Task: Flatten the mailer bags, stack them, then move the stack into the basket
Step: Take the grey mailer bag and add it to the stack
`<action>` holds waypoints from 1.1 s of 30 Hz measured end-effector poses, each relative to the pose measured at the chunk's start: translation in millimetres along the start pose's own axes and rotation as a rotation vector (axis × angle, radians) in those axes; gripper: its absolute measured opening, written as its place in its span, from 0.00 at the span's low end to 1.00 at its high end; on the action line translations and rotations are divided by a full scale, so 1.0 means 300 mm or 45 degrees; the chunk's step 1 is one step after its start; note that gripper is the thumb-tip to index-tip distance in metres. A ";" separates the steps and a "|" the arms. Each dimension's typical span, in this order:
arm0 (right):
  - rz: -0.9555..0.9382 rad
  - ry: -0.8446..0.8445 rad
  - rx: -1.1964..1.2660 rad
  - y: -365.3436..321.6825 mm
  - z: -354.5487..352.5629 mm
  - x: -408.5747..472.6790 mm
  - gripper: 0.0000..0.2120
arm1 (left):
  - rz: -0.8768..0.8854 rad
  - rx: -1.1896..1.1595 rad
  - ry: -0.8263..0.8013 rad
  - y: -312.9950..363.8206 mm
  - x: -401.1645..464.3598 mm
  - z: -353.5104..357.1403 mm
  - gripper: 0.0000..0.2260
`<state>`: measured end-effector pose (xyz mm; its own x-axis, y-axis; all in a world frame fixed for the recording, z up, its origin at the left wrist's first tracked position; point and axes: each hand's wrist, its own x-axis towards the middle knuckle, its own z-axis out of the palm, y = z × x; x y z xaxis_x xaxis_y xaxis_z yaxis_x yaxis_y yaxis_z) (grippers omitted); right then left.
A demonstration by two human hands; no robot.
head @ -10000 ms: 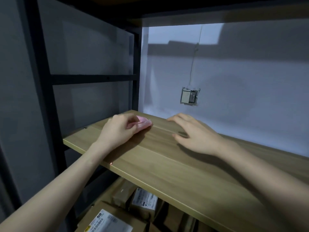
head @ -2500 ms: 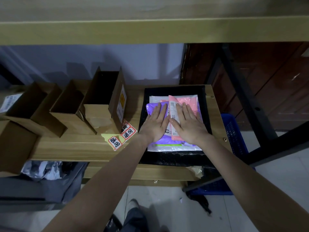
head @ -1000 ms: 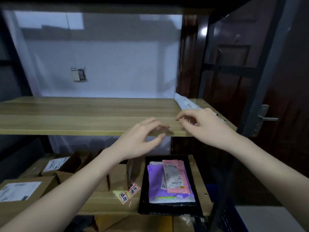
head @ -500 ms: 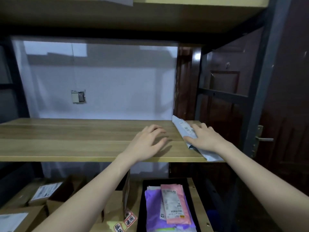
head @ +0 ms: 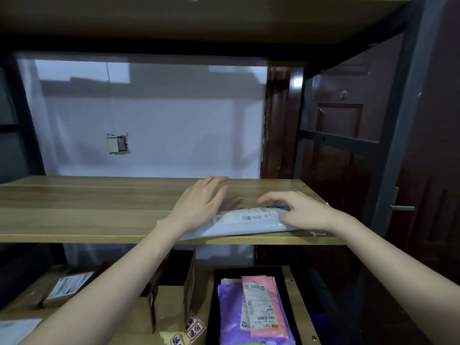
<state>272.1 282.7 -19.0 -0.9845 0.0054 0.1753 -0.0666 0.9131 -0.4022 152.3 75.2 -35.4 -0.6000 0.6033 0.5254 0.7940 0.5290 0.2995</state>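
A pale grey mailer bag [head: 245, 224] with a white barcode label lies near the front edge of the wooden middle shelf [head: 74, 210]. My left hand [head: 199, 202] rests flat on its left end, fingers spread. My right hand [head: 301, 211] presses on its right end with the fingers curled over the bag. On the shelf below sits a black basket [head: 211, 307] holding a pink mailer bag [head: 263, 310] on top of a purple mailer bag [head: 229, 319] and a white one beneath.
Open cardboard boxes [head: 174, 277] and labelled parcels [head: 67, 287] stand on the lower shelf left of the basket, with red stickers [head: 194, 331] lying in front. A dark metal rack post [head: 395, 150] and a brown door [head: 348, 158] are on the right.
The grey mailer bag has been pulled from the shelf's right end toward the middle and turned lengthwise along the front edge. Both hands now lie on it; before, only the right touched it.
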 end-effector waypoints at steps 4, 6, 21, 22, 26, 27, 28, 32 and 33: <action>-0.018 0.101 -0.207 -0.020 0.065 0.035 0.21 | -0.042 0.034 -0.417 0.010 -0.029 0.023 0.20; 0.031 -0.043 -0.338 -0.009 0.105 0.045 0.22 | -0.040 0.038 -0.547 0.003 -0.040 0.032 0.23; 0.011 0.060 -0.500 0.016 0.172 0.030 0.24 | -0.084 0.117 -0.639 0.015 -0.051 0.031 0.32; 0.012 0.059 -0.497 0.014 0.172 0.028 0.24 | -0.092 0.134 -0.632 0.017 -0.054 0.032 0.32; 0.046 0.015 -0.450 0.000 0.157 0.020 0.24 | -0.103 0.098 -0.557 0.030 -0.064 0.024 0.33; 0.056 0.004 -0.426 -0.006 0.150 0.018 0.24 | -0.093 0.063 -0.513 0.032 -0.066 0.021 0.35; 0.056 0.006 -0.413 -0.011 0.142 0.015 0.24 | -0.078 0.032 -0.468 0.029 -0.066 0.019 0.35; -0.017 0.124 -0.506 -0.049 0.102 -0.022 0.26 | -0.025 -0.086 -0.398 0.050 -0.076 -0.011 0.19; -0.034 0.147 -0.538 -0.063 0.089 -0.036 0.26 | -0.005 -0.105 -0.407 0.061 -0.080 -0.024 0.19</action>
<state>279.5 254.3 -37.3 -0.9571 0.0032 0.2896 0.0040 1.0000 0.0023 181.9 66.1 -36.6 -0.5926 0.7653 0.2512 0.7892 0.4890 0.3716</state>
